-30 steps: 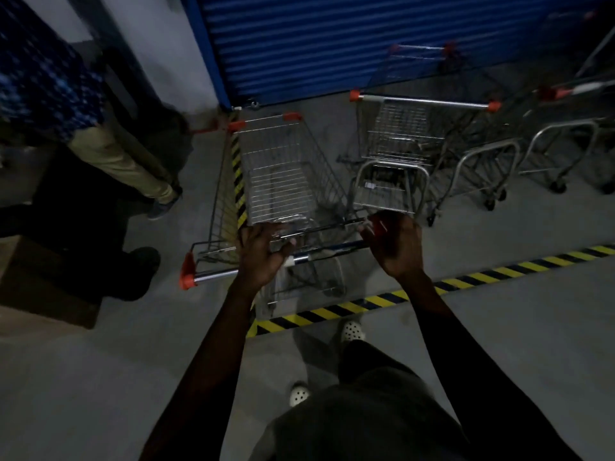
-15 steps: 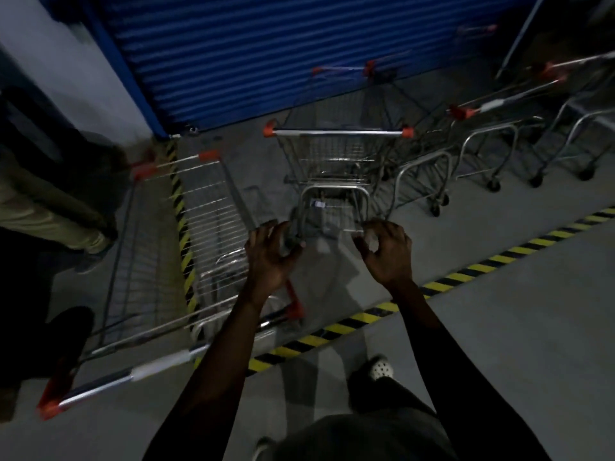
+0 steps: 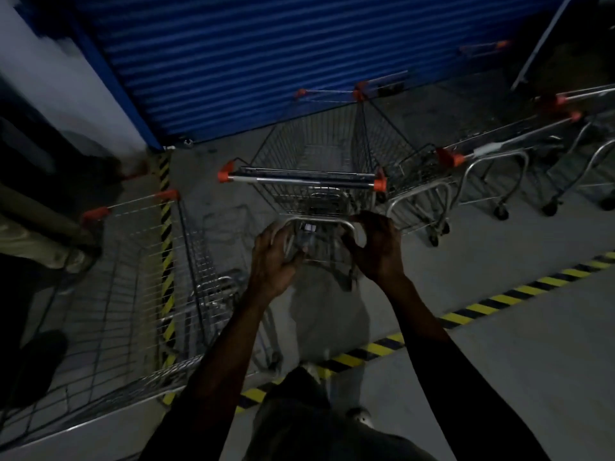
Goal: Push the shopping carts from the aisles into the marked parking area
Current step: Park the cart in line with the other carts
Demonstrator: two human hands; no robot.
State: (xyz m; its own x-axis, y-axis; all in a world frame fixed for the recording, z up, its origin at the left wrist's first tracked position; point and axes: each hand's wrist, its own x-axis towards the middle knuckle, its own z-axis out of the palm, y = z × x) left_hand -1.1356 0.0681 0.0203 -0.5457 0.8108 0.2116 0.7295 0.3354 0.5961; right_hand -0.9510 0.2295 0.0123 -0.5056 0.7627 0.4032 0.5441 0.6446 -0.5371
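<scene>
Both hands are out front at the middle cart [image 3: 299, 177]. It stands dead ahead at twelve o'clock, nose toward the blue shutter [image 3: 266, 61], beyond the striped floor tape [image 3: 482, 306]. The right hand [image 3: 377, 249] curls its fingers round the bend of the cart's low silver tube [image 3: 316, 220]. The left hand [image 3: 276, 261] is at the tube's other bend, fingers spread and bent. In this dim light I cannot tell whether they close on it. At nine o'clock a second cart [image 3: 139, 294] sits across the side stripe, next to another person's legs [image 3: 36, 234]. More carts [image 3: 492, 161] wait at two o'clock.
</scene>
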